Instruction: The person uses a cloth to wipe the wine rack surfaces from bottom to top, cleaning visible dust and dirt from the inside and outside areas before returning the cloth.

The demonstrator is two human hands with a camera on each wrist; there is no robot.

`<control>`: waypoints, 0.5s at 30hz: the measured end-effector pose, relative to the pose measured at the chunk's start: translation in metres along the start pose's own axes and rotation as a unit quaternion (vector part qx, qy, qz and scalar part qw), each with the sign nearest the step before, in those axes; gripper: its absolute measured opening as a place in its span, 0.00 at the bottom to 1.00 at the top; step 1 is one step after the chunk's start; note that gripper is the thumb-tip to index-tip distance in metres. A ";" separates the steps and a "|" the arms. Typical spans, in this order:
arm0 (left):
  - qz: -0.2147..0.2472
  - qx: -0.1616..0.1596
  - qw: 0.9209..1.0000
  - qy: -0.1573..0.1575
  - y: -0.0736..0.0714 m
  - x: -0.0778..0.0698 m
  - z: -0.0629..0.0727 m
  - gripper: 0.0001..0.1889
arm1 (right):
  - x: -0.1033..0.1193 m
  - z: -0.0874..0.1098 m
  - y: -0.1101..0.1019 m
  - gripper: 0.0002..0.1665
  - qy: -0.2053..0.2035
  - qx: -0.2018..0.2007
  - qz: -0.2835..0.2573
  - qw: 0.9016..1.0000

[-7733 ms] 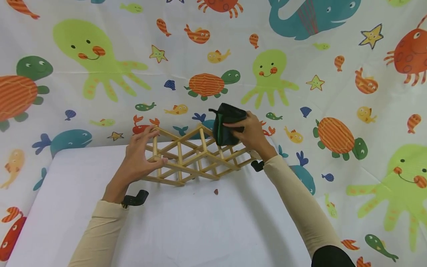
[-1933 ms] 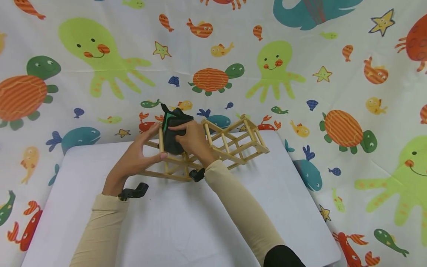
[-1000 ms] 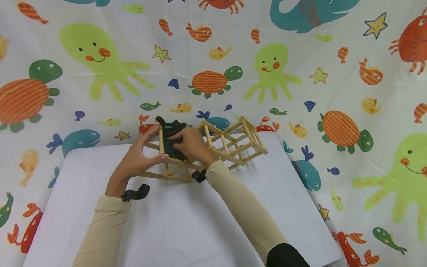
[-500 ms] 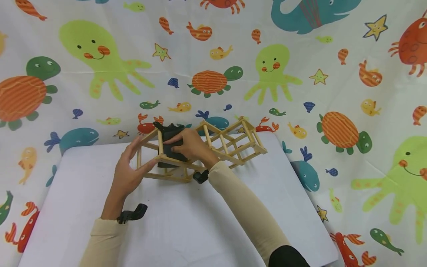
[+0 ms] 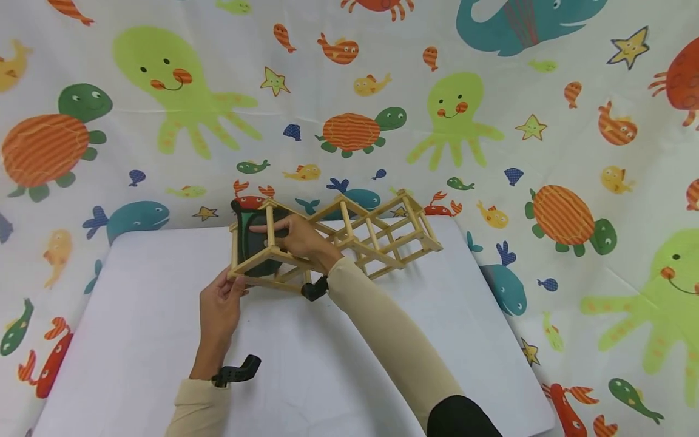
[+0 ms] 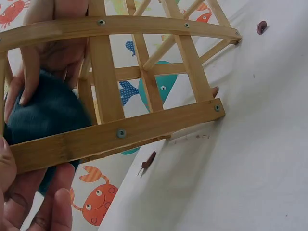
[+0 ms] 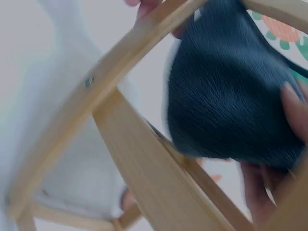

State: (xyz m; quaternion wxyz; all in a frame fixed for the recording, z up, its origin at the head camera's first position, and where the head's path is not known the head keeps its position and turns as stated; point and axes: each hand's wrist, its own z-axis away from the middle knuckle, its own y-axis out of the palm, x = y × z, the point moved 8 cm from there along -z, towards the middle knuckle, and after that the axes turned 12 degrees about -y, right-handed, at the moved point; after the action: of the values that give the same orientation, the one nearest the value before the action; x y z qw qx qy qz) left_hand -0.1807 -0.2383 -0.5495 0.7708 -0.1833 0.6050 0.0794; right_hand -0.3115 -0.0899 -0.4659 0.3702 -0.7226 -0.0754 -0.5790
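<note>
A wooden lattice rack (image 5: 346, 217) stands on the white table, its slats joined by posts. In the left end opening sits a dark green leather pouch (image 5: 255, 244), partly behind the slats. My right hand (image 5: 306, 240) reaches in over the rack and holds this pouch; the right wrist view shows its wrinkled leather (image 7: 231, 91) and my fingertips at its edge. At the rack's lower left corner, my left hand (image 5: 221, 309) pinches the end of a slat. Close up in the left wrist view, the slat (image 6: 67, 144) crosses in front of the pouch, with left fingers below.
A cloth (image 5: 349, 73) printed with sea animals hangs right behind the table (image 5: 306, 376). Small brown bits (image 6: 148, 162) lie on the white surface near the rack. The rack's right part extends toward the table's back right.
Carried from right to left along the rack, the pouch has sunk lower into the left end opening. My left hand has slid from the rack's upper left end down to its lower front corner.
</note>
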 end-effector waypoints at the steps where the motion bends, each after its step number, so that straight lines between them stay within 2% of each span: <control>1: 0.001 -0.007 1.000 0.004 0.000 0.000 -0.001 0.28 | -0.001 -0.002 0.001 0.20 0.003 -0.014 -0.010 1.000; 4: 0.001 -0.019 1.000 0.024 -0.001 -0.001 -0.004 0.26 | -0.005 -0.005 0.003 0.20 0.030 -0.041 -0.014 0.999; 6: 0.001 -0.023 0.999 0.038 -0.001 -0.002 -0.006 0.26 | -0.006 -0.005 0.002 0.18 0.054 -0.045 0.016 0.997; 8: -0.003 -0.035 0.998 0.053 -0.004 -0.004 -0.007 0.28 | -0.006 -0.006 0.002 0.15 0.069 -0.028 0.045 0.996; 10: -0.010 -0.051 0.996 0.065 -0.007 -0.006 -0.006 0.29 | -0.004 -0.006 0.004 0.13 0.061 -0.002 0.055 0.997; 13: -0.021 -0.078 0.994 0.075 -0.015 -0.008 -0.002 0.29 | -0.006 -0.004 0.008 0.13 0.055 0.021 -0.020 0.998; 15: -0.024 -0.086 0.993 0.082 -0.018 -0.011 -0.001 0.27 | -0.007 -0.004 0.008 0.14 0.060 0.011 -0.070 0.996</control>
State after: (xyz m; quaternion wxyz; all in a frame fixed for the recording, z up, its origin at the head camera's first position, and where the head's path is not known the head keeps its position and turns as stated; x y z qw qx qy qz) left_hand -0.1778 -0.2543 -0.5360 0.7017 -0.2693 0.6524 0.0975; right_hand -0.3128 -0.0962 -0.4754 0.3403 -0.6752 -0.1094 -0.6453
